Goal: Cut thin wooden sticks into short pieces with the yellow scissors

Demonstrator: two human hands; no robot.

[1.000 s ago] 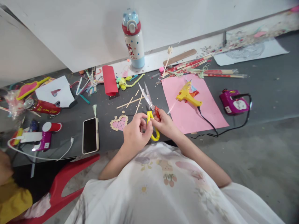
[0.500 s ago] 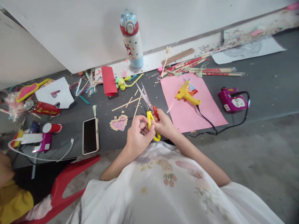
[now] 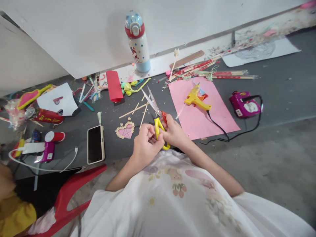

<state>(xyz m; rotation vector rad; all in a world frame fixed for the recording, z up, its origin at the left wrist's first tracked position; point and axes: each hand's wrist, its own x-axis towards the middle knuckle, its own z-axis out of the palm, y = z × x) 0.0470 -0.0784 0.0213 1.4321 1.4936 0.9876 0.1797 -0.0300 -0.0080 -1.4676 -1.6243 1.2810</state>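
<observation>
Scissors (image 3: 157, 125) with one yellow and one red handle point away from me, their blades spread in a narrow V above the table. My right hand (image 3: 174, 131) is closed around the handles. My left hand (image 3: 146, 143) is closed in a pinch beside the yellow loop; whatever lies between its fingertips is hidden. To the left of my hands, a heart-shaped pink piece (image 3: 125, 130) edged with small beige bits lies flat. Several thin wooden sticks (image 3: 133, 110) are scattered beyond it, close to the blades.
At right, a yellow glue gun (image 3: 197, 100) rests on pink paper (image 3: 209, 125), its cord running to a purple power block (image 3: 246, 105). A phone (image 3: 95, 144), red can (image 3: 46, 116) and thread spool (image 3: 55, 136) lie left. A bottle (image 3: 139, 49) stands behind. Someone's yellow sleeve (image 3: 17, 214) shows lower left.
The scissor blades have spread slightly wider. Both hands stay in nearly the same place, and the view has shifted a little.
</observation>
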